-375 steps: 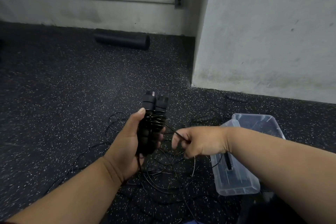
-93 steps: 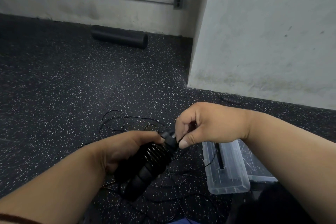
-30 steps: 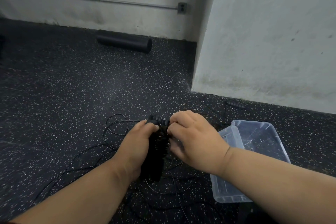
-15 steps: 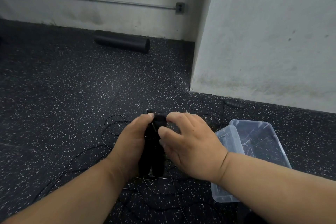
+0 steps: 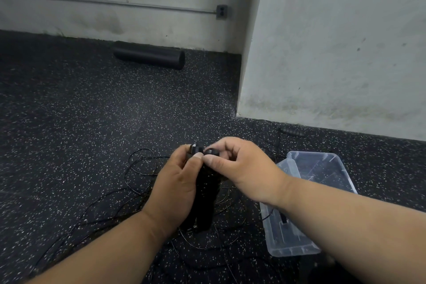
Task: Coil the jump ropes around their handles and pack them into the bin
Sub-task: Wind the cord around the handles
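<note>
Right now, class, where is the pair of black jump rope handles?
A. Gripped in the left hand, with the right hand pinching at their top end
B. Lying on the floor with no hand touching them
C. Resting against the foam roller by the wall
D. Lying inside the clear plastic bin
A. The left hand grips the jump rope handles upright, and the right hand pinches at their top; the clear plastic bin sits apart, on the right.

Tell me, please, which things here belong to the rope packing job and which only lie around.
Job:
left hand and right hand, both holding the paired handles
loose rope on the floor
clear bin
spare handle by the wall

Lying about:
black roller
wall outlet
</note>
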{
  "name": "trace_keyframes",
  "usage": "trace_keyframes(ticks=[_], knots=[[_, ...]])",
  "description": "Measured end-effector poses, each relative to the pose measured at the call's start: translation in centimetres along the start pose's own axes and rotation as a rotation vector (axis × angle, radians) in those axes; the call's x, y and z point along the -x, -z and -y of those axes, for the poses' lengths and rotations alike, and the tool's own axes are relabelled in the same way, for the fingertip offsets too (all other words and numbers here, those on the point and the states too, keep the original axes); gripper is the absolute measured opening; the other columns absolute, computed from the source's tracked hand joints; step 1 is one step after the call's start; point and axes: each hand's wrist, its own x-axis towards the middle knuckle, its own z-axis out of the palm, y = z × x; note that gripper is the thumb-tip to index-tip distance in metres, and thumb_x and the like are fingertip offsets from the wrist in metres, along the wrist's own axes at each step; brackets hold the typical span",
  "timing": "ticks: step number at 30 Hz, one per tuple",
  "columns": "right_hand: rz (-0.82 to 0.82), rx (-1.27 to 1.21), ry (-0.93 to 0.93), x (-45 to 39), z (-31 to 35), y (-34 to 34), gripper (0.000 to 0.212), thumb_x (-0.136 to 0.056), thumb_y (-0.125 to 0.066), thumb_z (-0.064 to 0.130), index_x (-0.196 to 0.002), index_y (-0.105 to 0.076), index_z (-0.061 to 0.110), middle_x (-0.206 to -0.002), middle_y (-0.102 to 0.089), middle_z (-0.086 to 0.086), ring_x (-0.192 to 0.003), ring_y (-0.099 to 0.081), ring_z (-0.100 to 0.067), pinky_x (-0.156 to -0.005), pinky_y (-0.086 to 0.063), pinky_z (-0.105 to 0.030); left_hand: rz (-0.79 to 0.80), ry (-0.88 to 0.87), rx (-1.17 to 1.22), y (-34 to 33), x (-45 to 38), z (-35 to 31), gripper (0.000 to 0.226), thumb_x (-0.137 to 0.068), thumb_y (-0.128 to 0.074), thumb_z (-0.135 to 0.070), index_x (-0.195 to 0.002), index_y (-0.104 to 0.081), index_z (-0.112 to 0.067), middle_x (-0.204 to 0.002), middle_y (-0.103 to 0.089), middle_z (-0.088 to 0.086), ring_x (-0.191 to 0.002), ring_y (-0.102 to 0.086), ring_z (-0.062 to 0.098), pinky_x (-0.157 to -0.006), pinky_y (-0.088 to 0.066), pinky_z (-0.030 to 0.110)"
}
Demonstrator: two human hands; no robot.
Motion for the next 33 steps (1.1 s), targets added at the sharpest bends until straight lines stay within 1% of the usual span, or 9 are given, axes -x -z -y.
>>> trace_keyframes(ticks=[2,6,11,14,16,21,25,28,33], knots=[[-0.018,-0.068,-0.014,0.0,-0.3,-0.1,0.019,-0.096,-0.075,0.028,-0.079,-0.068,0.023,-0.068,-0.052,-0.002,-0.064,-0.048,-0.019,-0.06,-0.042,-0.04,-0.033,-0.017,-0.027,-0.2,0.2,0.4,0.016,-0.106,-0.052,-0.02,-0.102,-0.067,-0.018,-0.087,-0.072,0.016,-0.07,-0.066,0.022,-0.059,-0.055,0.035],[-0.094,-0.029,-0.027,0.1,-0.9,-0.6,0.025,-0.099,-0.07,0.031,-0.091,-0.067,0.008,-0.072,-0.056,-0.003,-0.065,-0.052,-0.017,-0.061,-0.048,-0.04,-0.114,-0.093,-0.083,-0.2,-0.1,1.4,0.016,-0.104,-0.058,-0.022,-0.093,-0.069,-0.027,-0.086,-0.074,0.01,-0.074,-0.066,0.021,-0.063,-0.055,0.039],[-0.085,0.192,0.09,0.3,-0.2,-0.3,0.018,-0.101,-0.065,0.037,-0.093,-0.063,0.022,-0.068,-0.051,0.01,-0.063,-0.046,-0.005,-0.059,-0.045,-0.033,-0.09,-0.105,-0.02,-0.4,-0.3,1.2,0.016,-0.105,-0.056,-0.019,-0.095,-0.067,-0.015,-0.079,-0.069,0.003,-0.07,-0.062,0.015,-0.056,-0.05,0.025],[-0.005,0.209,0.156,0.7,0.1,0.0,0.006,-0.105,-0.059,0.035,-0.103,-0.059,0.03,-0.077,-0.057,-0.001,-0.068,-0.05,-0.006,-0.064,-0.049,-0.038,-0.028,-0.117,-0.07,-0.1,-0.6,0.5,0.021,-0.098,-0.056,-0.033,-0.088,-0.065,-0.016,-0.075,-0.064,0.004,-0.067,-0.057,0.018,-0.055,-0.048,0.033],[0.028,0.223,0.182,1.0,-0.1,0.0,0.006,-0.104,-0.058,0.035,-0.108,-0.056,0.033,-0.083,-0.058,0.004,-0.073,-0.052,-0.006,-0.064,-0.05,-0.037,-0.005,-0.091,-0.057,-0.1,-0.8,0.1,0.026,-0.101,-0.056,-0.031,-0.08,-0.061,-0.016,-0.072,-0.058,0.005,-0.065,-0.052,0.018,-0.052,-0.045,0.032],[-0.103,0.296,0.261,1.8,-0.7,-0.8,0.022,-0.096,-0.047,0.048,-0.113,-0.051,0.034,-0.088,-0.058,0.012,-0.081,-0.057,-0.012,-0.07,-0.051,-0.038,0.027,-0.085,-0.112,-0.4,-0.9,-0.6,0.03,-0.092,-0.056,-0.039,-0.075,-0.054,-0.014,-0.071,-0.054,0.004,-0.066,-0.049,0.02,-0.06,-0.041,0.04],[-0.149,0.149,0.259,1.9,-0.8,-1.4,0.027,-0.097,-0.048,0.054,-0.115,-0.053,0.034,-0.087,-0.059,0.01,-0.077,-0.056,-0.008,-0.068,-0.05,-0.038,0.03,-0.119,-0.167,-0.4,-0.9,-0.9,0.03,-0.092,-0.055,-0.044,-0.074,-0.062,-0.02,-0.068,-0.059,-0.001,-0.065,-0.052,0.015,-0.06,-0.044,0.041],[-0.105,0.01,0.221,2.0,-0.6,-1.7,0.036,-0.094,-0.055,0.065,-0.116,-0.053,0.037,-0.091,-0.061,-0.005,-0.076,-0.055,-0.01,-0.065,-0.051,-0.045,0.036,-0.153,-0.209,-0.2,-0.8,-1.1,0.038,-0.09,-0.056,-0.054,-0.082,-0.067,-0.018,-0.071,-0.064,0.006,-0.067,-0.055,0.016,-0.064,-0.049,0.05],[-0.081,-0.127,0.144,0.9,-0.2,-1.8,0.024,-0.091,-0.067,0.039,-0.113,-0.062,0.028,-0.086,-0.056,-0.002,-0.078,-0.051,-0.011,-0.068,-0.049,-0.031,-0.027,-0.169,-0.216,0.1,-1.0,-1.0,0.037,-0.095,-0.055,-0.05,-0.085,-0.066,-0.016,-0.077,-0.067,0.007,-0.07,-0.057,0.018,-0.067,-0.051,0.054]])
